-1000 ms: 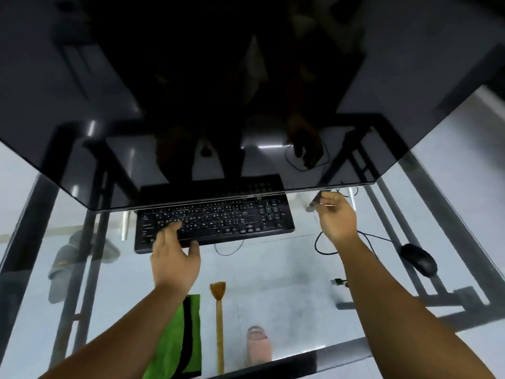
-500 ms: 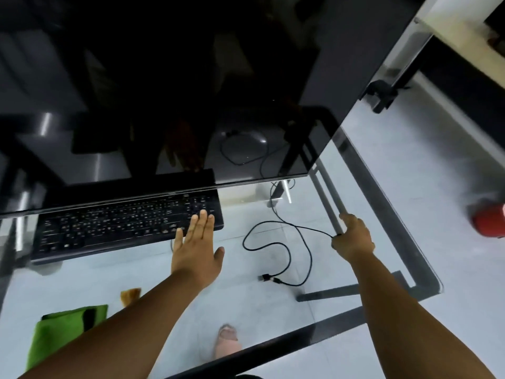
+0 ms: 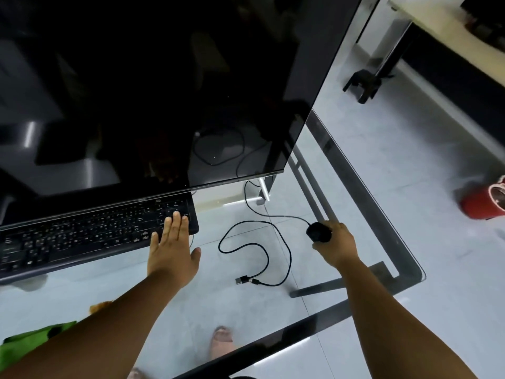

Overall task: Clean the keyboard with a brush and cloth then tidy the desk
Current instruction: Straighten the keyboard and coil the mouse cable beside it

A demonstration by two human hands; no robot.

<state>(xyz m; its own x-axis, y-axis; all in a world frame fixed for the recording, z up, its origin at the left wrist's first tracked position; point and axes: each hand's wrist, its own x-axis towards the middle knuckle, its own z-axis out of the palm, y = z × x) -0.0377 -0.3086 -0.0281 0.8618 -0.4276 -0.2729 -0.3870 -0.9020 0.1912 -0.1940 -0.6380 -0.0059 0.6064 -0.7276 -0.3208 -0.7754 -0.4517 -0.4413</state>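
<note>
Two hands: left (image 3: 172, 250) on keyboard (image 3: 90, 239), right (image 3: 337, 246) grips mouse (image 3: 317, 231).

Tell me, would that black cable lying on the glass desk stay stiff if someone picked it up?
Probably not. The black cable lies in loose curls, so it likely droops and dangles. It looks thin, so probably light. Its plug end lies free and may swing.

Dim; glass glare; edges warped, blurred

A glass worktop (image 3: 355, 170) on a dark metal frame stands over a pale tiled floor (image 3: 410, 165); a second pale table (image 3: 442, 31) stands beyond, a red container (image 3: 481, 205) on the floor
</note>
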